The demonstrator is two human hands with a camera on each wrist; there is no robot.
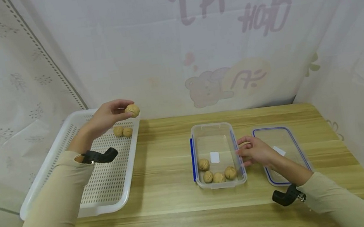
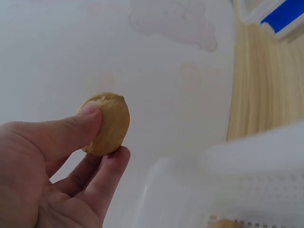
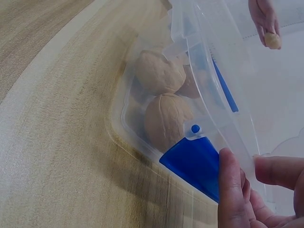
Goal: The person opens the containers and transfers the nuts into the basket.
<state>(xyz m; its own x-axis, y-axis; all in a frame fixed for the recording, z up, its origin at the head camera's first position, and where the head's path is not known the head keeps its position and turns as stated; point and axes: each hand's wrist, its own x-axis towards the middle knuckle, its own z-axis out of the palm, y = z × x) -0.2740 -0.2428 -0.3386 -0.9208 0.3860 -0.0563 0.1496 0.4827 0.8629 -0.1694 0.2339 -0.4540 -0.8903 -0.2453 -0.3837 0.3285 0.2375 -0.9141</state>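
In the head view my left hand (image 1: 108,114) holds a walnut (image 1: 132,110) above the far right corner of a white plastic basket (image 1: 129,176). The left wrist view shows the thumb and fingers pinching this walnut (image 2: 113,124). Two walnuts (image 1: 123,131) lie in the basket beneath. My right hand (image 1: 256,152) is at the right side of a clear plastic box (image 1: 210,127). Its thumb and fingers hold the box's wall by a blue latch (image 3: 192,164). Several walnuts (image 1: 218,177) sit at the near end inside the box.
A clear lid (image 1: 289,136) with a blue seal lies on the wooden table (image 1: 170,225), right of the box and partly under the right forearm. Bare wood separates basket and box. A printed white cloth (image 1: 152,55) hangs behind the table.
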